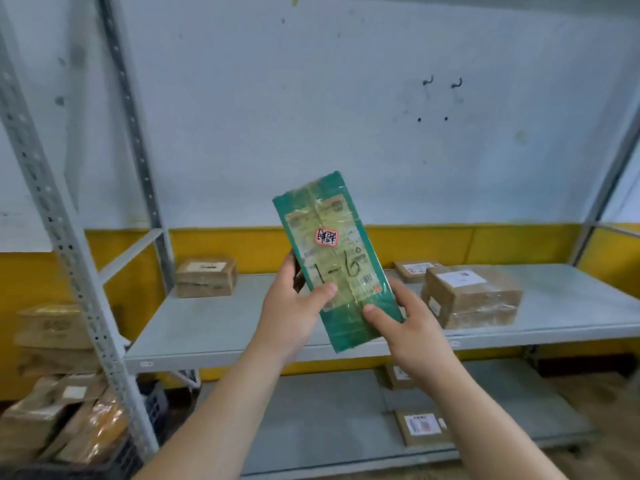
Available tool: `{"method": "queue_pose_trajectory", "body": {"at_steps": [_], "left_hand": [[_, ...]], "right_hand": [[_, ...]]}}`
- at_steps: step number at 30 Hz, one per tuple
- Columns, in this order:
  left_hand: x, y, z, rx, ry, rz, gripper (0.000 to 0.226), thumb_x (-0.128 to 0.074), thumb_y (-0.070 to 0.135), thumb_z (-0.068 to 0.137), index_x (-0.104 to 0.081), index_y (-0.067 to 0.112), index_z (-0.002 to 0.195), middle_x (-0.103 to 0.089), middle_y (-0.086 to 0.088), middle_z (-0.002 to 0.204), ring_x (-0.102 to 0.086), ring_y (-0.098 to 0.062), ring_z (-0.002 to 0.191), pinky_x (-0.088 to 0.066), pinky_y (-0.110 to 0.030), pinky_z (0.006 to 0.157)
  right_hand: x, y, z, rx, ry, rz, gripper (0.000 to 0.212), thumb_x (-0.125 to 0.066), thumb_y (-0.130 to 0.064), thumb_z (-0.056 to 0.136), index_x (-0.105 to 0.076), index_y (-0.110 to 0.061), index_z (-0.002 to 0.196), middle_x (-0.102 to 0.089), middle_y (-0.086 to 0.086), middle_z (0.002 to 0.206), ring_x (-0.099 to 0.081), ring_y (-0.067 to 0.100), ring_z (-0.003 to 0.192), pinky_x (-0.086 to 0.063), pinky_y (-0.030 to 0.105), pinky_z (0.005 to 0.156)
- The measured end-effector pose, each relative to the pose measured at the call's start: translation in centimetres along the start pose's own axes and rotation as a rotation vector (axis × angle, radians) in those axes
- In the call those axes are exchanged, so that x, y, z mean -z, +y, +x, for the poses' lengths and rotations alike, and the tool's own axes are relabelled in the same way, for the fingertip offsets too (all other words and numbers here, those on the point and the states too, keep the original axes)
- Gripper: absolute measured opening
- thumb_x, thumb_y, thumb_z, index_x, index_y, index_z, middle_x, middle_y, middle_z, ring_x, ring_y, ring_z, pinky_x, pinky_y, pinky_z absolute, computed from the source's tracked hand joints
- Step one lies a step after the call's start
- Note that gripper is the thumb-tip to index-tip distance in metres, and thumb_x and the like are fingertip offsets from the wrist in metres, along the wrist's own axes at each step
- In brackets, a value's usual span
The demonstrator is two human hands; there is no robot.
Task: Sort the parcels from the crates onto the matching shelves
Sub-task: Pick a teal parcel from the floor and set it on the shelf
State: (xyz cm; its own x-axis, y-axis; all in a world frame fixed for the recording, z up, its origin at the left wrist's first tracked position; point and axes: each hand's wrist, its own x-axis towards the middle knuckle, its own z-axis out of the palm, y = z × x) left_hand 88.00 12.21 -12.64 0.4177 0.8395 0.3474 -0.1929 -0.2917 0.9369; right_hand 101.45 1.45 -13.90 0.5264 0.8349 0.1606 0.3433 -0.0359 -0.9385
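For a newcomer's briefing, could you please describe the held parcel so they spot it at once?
Before the grey metal shelf, the left hand and right hand grip one flat parcel. Unlike the brown boxes behind, it is green, with 1-6 handwritten on it.

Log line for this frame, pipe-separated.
phase: parcel held up | object: green parcel, marked 1-6 | left hand: grips parcel | right hand: grips parcel | placement: not yet on shelf

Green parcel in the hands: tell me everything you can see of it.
The green parcel is a flat oblong packet under glossy clear tape, with a pale shipping label, handwritten "1-6" and a small red sticker. Held upright, top tilted left, before the shelf. The left hand grips its left edge, the right hand its lower right edge.
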Motion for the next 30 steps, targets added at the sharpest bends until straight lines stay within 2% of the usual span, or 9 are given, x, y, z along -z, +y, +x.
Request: {"method": "queue_pose_trajectory", "body": {"at_steps": [2, 6, 10, 13, 18, 21, 23, 28, 30], "left_hand": [[-4.3, -0.5, 0.4, 0.024, -0.090, 0.012, 0.058, -0.065, 0.006, 0.088, -0.046, 0.032, 0.136, -0.066, 0.013, 0.117, -0.059, -0.009, 0.116, -0.056, -0.038, 0.091], [-10.8, -0.8, 2.0, 0.035, -0.209, -0.002, 0.058, -0.061, 0.007, 0.092, -0.042, 0.033, 0.141, -0.063, 0.017, 0.116, -0.059, -0.007, 0.113, -0.057, -0.026, 0.083], [-15.5, -1.6, 4.2, 0.018, -0.247, 0.030, 0.043, -0.063, 0.013, 0.092, -0.045, 0.039, 0.121, -0.057, 0.021, 0.108, -0.059, 0.002, 0.100, -0.053, -0.013, 0.067], [-18.1, -3.5, 6.6, 0.038, -0.274, -0.016, 0.034, -0.065, 0.008, 0.090, -0.049, 0.033, 0.107, -0.061, 0.014, 0.106, -0.062, 0.012, 0.088, -0.052, -0.012, 0.071], [-21.6, -7.7, 11.5, 0.096, -0.437, -0.092, 0.043, -0.063, 0.003, 0.089, -0.050, 0.030, 0.120, -0.062, 0.009, 0.117, -0.060, -0.005, 0.109, -0.053, -0.015, 0.076], [-24.2, -9.8, 14.6, 0.147, -0.573, -0.106, 0.058, -0.061, 0.002, 0.090, -0.044, 0.045, 0.127, -0.056, 0.011, 0.132, -0.054, -0.010, 0.122, -0.056, -0.024, 0.084], [-26.5, -10.7, 16.5, 0.198, -0.650, -0.121, 0.067, -0.060, 0.003, 0.091, -0.037, 0.050, 0.133, -0.056, 0.015, 0.132, -0.056, -0.011, 0.120, -0.057, -0.030, 0.087], [-32.9, -11.9, 19.7, 0.293, -0.729, -0.178, 0.066, -0.059, -0.003, 0.090, -0.041, 0.042, 0.135, -0.062, 0.007, 0.124, -0.065, -0.019, 0.108, -0.058, -0.039, 0.083], [-35.1, -12.2, 20.5, 0.315, -0.724, -0.153, 0.062, -0.059, -0.002, 0.090, -0.044, 0.037, 0.135, -0.062, 0.006, 0.121, -0.067, -0.020, 0.103, -0.059, -0.035, 0.076]], "right_hand": [[3.4, 1.1, 0.4, -0.036, 0.015, -0.019, 0.026, -0.067, -0.039, 0.090, -0.055, -0.052, 0.109, -0.066, -0.016, 0.111, -0.065, 0.004, 0.100, -0.056, 0.035, 0.090], [9.1, 3.2, 1.9, -0.063, 0.121, -0.037, 0.042, -0.072, -0.029, 0.089, -0.044, -0.030, 0.120, -0.060, -0.011, 0.111, -0.063, 0.005, 0.096, -0.057, 0.028, 0.079], [12.5, 4.6, 4.5, -0.062, 0.273, 0.007, 0.056, -0.070, -0.036, 0.089, -0.040, -0.029, 0.136, -0.059, -0.006, 0.116, -0.063, 0.009, 0.102, -0.058, 0.029, 0.079], [14.4, 5.6, 7.4, -0.058, 0.344, 0.027, 0.041, -0.058, -0.041, 0.097, -0.047, -0.032, 0.135, -0.061, -0.002, 0.119, -0.065, 0.009, 0.095, -0.054, 0.015, 0.061], [17.2, 8.2, 13.5, -0.142, 0.456, 0.086, 0.043, -0.052, -0.050, 0.098, -0.051, -0.023, 0.132, -0.066, 0.000, 0.114, -0.069, 0.019, 0.097, -0.059, 0.047, 0.085], [19.7, 9.3, 17.0, -0.216, 0.519, 0.072, 0.035, -0.052, -0.050, 0.098, -0.052, -0.022, 0.119, -0.065, -0.003, 0.108, -0.066, 0.016, 0.097, -0.057, 0.046, 0.087], [21.8, 9.7, 18.8, -0.239, 0.566, 0.067, 0.023, -0.053, -0.049, 0.098, -0.050, -0.027, 0.106, -0.066, -0.004, 0.104, -0.066, 0.013, 0.093, -0.057, 0.041, 0.084], [27.5, 12.2, 21.0, -0.245, 0.662, 0.016, 0.060, -0.055, -0.056, 0.092, -0.038, -0.026, 0.141, -0.068, 0.000, 0.105, -0.069, 0.019, 0.095, -0.056, 0.050, 0.090], [29.7, 13.0, 21.4, -0.257, 0.659, -0.015, 0.060, -0.055, -0.053, 0.094, -0.034, -0.029, 0.145, -0.068, 0.000, 0.104, -0.068, 0.017, 0.093, -0.056, 0.046, 0.089]]}}
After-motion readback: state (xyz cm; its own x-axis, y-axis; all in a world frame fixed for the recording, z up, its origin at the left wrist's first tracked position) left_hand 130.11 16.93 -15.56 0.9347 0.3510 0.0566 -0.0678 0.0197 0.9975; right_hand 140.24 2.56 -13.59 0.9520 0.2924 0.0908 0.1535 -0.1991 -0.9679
